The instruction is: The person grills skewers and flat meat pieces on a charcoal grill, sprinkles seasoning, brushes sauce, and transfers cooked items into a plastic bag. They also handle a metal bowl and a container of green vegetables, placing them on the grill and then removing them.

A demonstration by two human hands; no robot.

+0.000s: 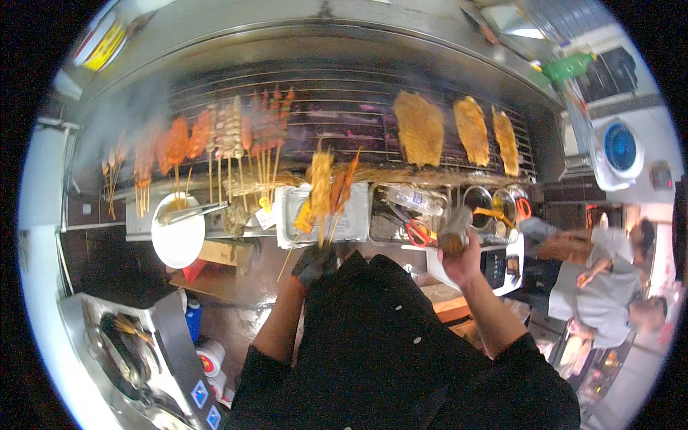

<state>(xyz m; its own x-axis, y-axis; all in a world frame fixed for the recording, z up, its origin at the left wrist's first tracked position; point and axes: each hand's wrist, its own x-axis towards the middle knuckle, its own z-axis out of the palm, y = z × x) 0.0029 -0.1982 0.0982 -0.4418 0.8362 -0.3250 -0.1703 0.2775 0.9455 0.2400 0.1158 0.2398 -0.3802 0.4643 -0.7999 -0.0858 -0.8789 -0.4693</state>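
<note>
My left hand (314, 264), in a dark glove, grips the wooden sticks of several food skewers (322, 188), which stand over a metal tray (357, 215) at the near edge of the grill. My bare right hand (465, 258) is closed around a shaker-like container (454, 235) with brownish contents; its details are blurred. Ahead, many meat skewers (179, 142) lie on the left part of the grill grate (344, 102). Three flat browned pieces of food (419, 129) lie on its right part.
A white plate (178, 239) with tongs (196, 211) stands left of the tray. Red-handled scissors (418, 232), a plastic bottle (411, 199) and jars (478, 201) are at the right. Smoke rises at the left. Several people in light clothing (591, 285) are at the far right.
</note>
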